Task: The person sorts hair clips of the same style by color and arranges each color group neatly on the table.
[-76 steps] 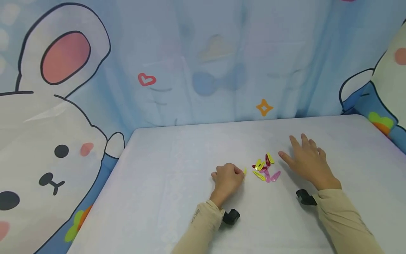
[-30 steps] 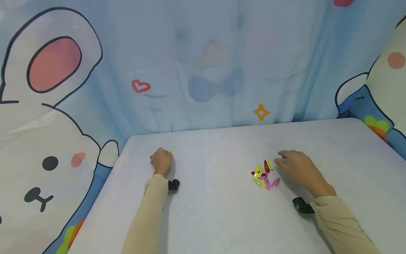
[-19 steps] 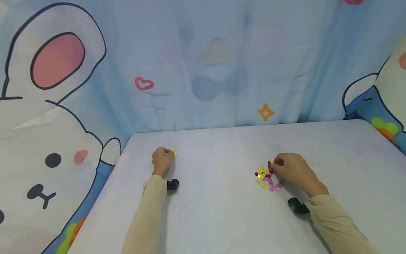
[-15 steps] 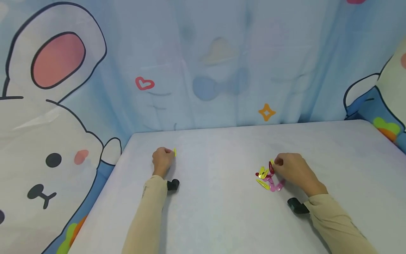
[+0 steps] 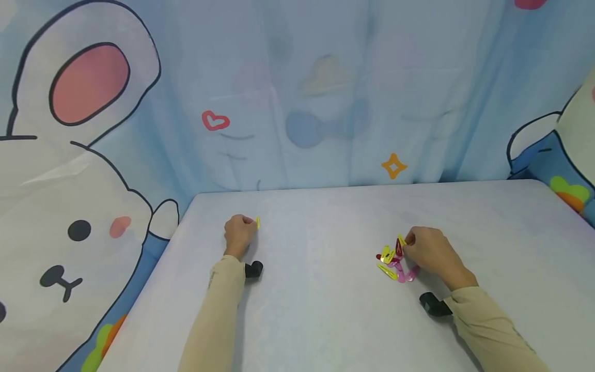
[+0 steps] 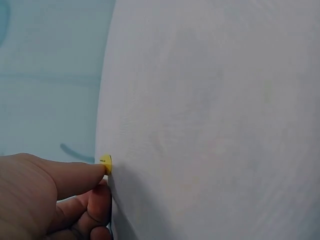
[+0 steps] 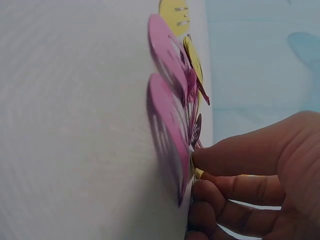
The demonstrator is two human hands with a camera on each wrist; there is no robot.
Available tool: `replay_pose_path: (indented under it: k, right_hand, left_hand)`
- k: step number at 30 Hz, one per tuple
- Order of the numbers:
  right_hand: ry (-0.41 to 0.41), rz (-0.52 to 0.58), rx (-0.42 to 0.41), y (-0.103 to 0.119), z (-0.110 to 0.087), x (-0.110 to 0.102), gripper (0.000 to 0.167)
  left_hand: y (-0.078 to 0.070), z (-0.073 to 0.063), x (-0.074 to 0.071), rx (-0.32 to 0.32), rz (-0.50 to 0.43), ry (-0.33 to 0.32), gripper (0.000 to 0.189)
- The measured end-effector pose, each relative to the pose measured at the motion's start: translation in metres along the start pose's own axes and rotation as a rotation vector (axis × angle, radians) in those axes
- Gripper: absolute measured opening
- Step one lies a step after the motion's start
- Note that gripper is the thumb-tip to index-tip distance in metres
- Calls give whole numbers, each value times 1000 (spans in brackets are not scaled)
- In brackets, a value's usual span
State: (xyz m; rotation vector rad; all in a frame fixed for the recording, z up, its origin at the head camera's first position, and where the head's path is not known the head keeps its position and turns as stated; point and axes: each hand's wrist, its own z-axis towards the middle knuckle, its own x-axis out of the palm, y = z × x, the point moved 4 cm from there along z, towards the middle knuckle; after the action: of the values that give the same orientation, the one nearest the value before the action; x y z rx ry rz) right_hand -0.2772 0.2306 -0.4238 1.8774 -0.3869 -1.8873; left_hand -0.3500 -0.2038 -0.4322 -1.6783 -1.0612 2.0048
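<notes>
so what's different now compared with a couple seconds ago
The left hand moved left and farther out across the table, carrying its yellow clip away from the pile. The right hand, open before, came in and now pinches a second yellow clip at the pile's far edge. The rest of the pile stays about where it was.

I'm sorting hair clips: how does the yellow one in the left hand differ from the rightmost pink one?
The yellow clip is pinched in the left hand, while the pink clip lies on the table. The yellow clip is well apart from the pile; the pink clip is at its right edge. Both are slim, elongated hair clips.
</notes>
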Motion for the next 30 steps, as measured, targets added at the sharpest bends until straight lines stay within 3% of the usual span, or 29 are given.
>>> replay_pose_path:
  k: [8,13,18,23,30]
  right_hand:
    - [17,84,11,-6,2,-7,12]
    - [-28,119,-11,-2,4,-10,13]
    - [-74,204,-76,13,8,-10,11]
    - [-23,319,-111,30,15,-5,14]
    - [15,399,-156,55,30,6,12]
  left_hand:
    - [-5,6,-1,-13,-13,50,18]
    - [-6,8,-2,-37,7,73,18]
    - [-6,11,-1,-38,53,84,14]
    - [-6,12,1,-44,84,90,13]
    - [-6,10,-1,-30,64,65,11]
